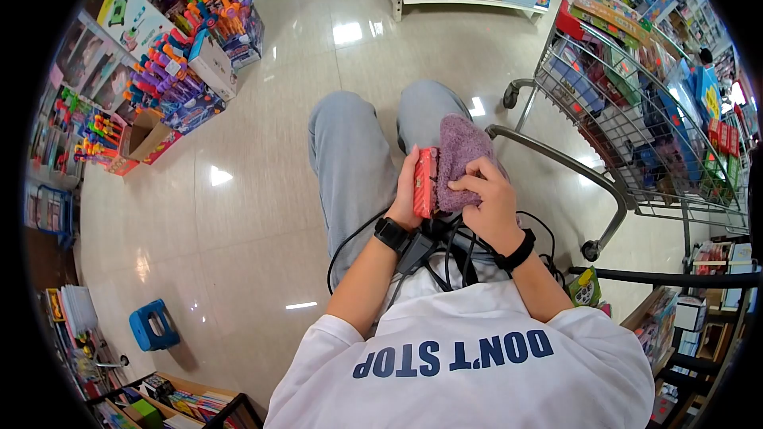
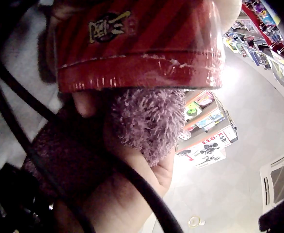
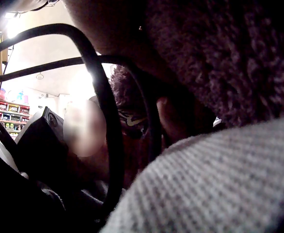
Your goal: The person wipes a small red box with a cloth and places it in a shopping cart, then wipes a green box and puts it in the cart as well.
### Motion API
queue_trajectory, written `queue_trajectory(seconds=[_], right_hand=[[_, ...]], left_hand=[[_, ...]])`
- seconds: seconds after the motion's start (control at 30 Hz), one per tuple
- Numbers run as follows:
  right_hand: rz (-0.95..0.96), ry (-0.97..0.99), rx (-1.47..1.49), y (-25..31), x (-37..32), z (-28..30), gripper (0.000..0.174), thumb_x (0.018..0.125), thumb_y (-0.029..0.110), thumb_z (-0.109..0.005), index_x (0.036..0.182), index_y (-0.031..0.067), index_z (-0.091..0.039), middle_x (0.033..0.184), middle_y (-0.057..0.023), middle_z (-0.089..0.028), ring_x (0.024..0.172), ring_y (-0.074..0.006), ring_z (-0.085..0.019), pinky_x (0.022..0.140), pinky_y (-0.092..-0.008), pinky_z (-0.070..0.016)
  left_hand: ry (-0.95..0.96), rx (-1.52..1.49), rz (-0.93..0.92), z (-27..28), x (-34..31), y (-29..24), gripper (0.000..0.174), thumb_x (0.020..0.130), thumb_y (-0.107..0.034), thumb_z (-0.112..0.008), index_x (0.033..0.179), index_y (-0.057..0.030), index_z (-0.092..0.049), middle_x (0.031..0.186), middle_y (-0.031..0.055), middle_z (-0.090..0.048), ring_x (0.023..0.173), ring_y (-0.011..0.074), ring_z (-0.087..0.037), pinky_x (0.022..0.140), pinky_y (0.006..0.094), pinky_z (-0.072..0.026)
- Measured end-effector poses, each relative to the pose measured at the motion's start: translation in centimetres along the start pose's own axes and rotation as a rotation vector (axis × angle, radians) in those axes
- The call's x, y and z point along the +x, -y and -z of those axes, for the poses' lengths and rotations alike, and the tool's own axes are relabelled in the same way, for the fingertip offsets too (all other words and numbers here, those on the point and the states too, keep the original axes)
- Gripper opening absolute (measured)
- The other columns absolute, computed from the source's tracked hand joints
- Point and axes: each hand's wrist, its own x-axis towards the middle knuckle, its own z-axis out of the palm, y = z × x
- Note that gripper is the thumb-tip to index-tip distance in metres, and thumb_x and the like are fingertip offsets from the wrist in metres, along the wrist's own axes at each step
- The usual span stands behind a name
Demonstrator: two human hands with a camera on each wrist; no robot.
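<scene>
Over the lap, my left hand (image 1: pixel 404 197) grips a small red box (image 1: pixel 425 183) by its side, thumb along the near edge. Clear, shiny wrap and dark diagonal stripes with a gold emblem show on the box (image 2: pixel 146 43) in the left wrist view. A fuzzy purple cloth (image 1: pixel 463 143) lies against the box's right side, draped over the right thigh. Curled fingers of my right hand (image 1: pixel 494 205) pinch this cloth close beside the box. In the right wrist view the cloth (image 3: pixel 239 53) fills the upper right, dark and near.
Black cables (image 1: pixel 453 250) loop across the lap between the wrists. A loaded shopping cart (image 1: pixel 628 103) stands close on the right. On the left are boxes of colourful toys (image 1: pixel 171 79) and a blue stool (image 1: pixel 154 326). A low shelf of books (image 1: pixel 461 1) stands ahead.
</scene>
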Motion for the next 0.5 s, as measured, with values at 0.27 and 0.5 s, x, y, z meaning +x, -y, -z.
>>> queue_trajectory(seconds=[0.27,0.5], right_hand=[[-0.002,0.004,0.017,-0.06,-0.02,0.02,0.030,0.055,-0.005,-0.054,0.080,0.0060,-0.067,0.085,-0.0067,-0.053,0.081,-0.0256,-0.059,0.071,-0.0318,-0.0477],[-0.006,0.009,0.017,-0.13,-0.05,-0.02,0.031,0.054,-0.005,-0.054,0.080,0.0062,-0.067,0.086,-0.0067,-0.053,0.081,-0.0253,-0.059,0.071,-0.0317,-0.0477]], left_hand=[[-0.015,-0.003,0.010,0.01,0.07,-0.05,0.069,0.092,-0.056,-0.032,0.128,0.0014,-0.044,0.122,0.0190,-0.054,0.110,0.0286,-0.056,0.098,0.0399,-0.0437],[-0.025,0.010,0.007,-0.16,0.03,-0.15,0.069,0.092,-0.057,-0.032,0.128,0.0007,-0.045,0.122,0.0184,-0.055,0.110,0.0283,-0.056,0.097,0.0397,-0.0439]])
